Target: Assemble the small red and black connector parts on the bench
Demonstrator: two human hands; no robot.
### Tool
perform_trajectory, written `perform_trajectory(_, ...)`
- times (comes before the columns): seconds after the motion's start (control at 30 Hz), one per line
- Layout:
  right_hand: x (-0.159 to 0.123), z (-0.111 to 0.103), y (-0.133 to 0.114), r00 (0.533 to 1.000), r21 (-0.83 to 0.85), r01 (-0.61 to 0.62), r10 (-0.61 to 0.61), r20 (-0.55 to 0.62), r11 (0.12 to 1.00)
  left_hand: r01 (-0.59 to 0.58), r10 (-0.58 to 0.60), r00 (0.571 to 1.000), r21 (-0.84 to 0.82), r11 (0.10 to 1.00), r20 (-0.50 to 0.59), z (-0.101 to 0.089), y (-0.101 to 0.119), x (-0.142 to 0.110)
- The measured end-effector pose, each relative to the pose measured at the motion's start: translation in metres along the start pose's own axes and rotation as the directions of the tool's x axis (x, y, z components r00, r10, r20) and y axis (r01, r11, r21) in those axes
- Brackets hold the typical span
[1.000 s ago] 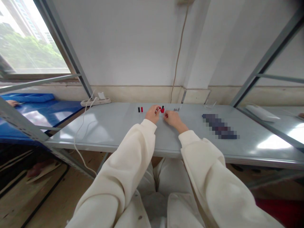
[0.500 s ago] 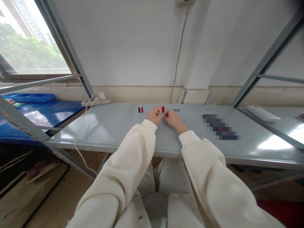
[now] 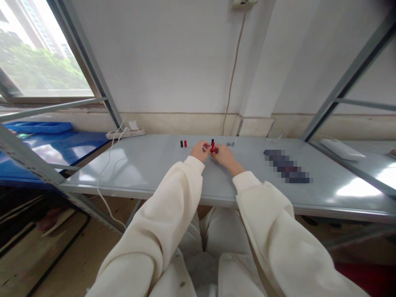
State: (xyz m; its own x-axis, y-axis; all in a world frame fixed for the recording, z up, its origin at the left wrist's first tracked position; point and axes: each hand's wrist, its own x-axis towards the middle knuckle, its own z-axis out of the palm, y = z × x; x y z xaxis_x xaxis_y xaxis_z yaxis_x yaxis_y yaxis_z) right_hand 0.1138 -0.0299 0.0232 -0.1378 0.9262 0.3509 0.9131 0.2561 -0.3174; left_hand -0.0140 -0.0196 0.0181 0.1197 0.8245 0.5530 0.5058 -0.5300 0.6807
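Note:
My right hand [image 3: 223, 155] pinches a small red piece [image 3: 213, 146] between thumb and fingertips, just above the grey tabletop. Close on its left, my left hand [image 3: 200, 151] has its fingers curled toward the same spot; whether they grip anything is too small to see. Directly behind the red piece a short black cylinder [image 3: 212, 141] shows; I cannot tell if the two touch. Farther left, a black cylinder [image 3: 181, 144] and a red cylinder [image 3: 185, 143] stand upright side by side. Several tiny grey parts [image 3: 230, 144] lie beyond my right hand.
A blurred-out dark object [image 3: 286, 166] lies on the right of the grey table [image 3: 139, 173]. A white power strip [image 3: 125, 133] sits at the back left, its cable [image 3: 102, 175] hanging over the front edge. Metal posts frame both sides. A blue tray [image 3: 40, 127] stands beyond the left post.
My left index finger, stretched toward the red piece before, has drawn back and curled. My right fingertips have come up to the red piece, which is slightly lower, and the black cylinder shows more.

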Motion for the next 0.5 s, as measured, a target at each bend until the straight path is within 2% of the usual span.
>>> perform_trajectory(0.07,0.0,0.002,0.001,1.0,0.01,0.007,-0.007,0.008,1.0,0.039,-0.039,0.999,-0.051,0.998,-0.008,0.0,0.001,0.001)
perform_trajectory(0.13,0.001,0.003,0.002,1.0,0.033,0.006,-0.007,0.016,0.999,0.08,-0.089,0.994,-0.128,0.988,-0.064,0.0,0.0,0.003)
perform_trajectory(0.2,0.001,0.003,0.001,1.0,0.064,0.006,-0.008,0.028,0.998,0.142,-0.186,0.969,-0.25,0.958,-0.163,-0.004,-0.002,0.008)
perform_trajectory(0.23,0.002,0.004,0.0,0.999,0.081,0.012,-0.014,0.035,0.997,0.176,-0.255,0.943,-0.33,0.927,-0.215,-0.007,-0.004,0.011)
perform_trajectory(0.3,0.002,0.006,-0.004,0.998,0.119,0.029,-0.035,0.049,0.992,0.229,-0.417,0.861,-0.51,0.829,-0.291,-0.015,-0.009,0.017)
perform_trajectory(0.37,0.003,0.009,-0.009,0.997,0.156,0.046,-0.056,0.06,0.987,0.255,-0.583,0.745,-0.668,0.699,-0.326,-0.024,-0.014,0.021)
perform_trajectory(0.43,0.004,0.014,-0.017,0.996,0.185,0.055,-0.068,0.064,0.981,0.262,-0.712,0.635,-0.784,0.562,-0.298,-0.032,-0.017,0.023)
perform_trajectory(0.5,0.007,0.021,-0.026,0.996,0.199,0.057,-0.07,0.06,0.978,0.263,-0.785,0.572,-0.854,0.449,-0.237,-0.036,-0.02,0.023)
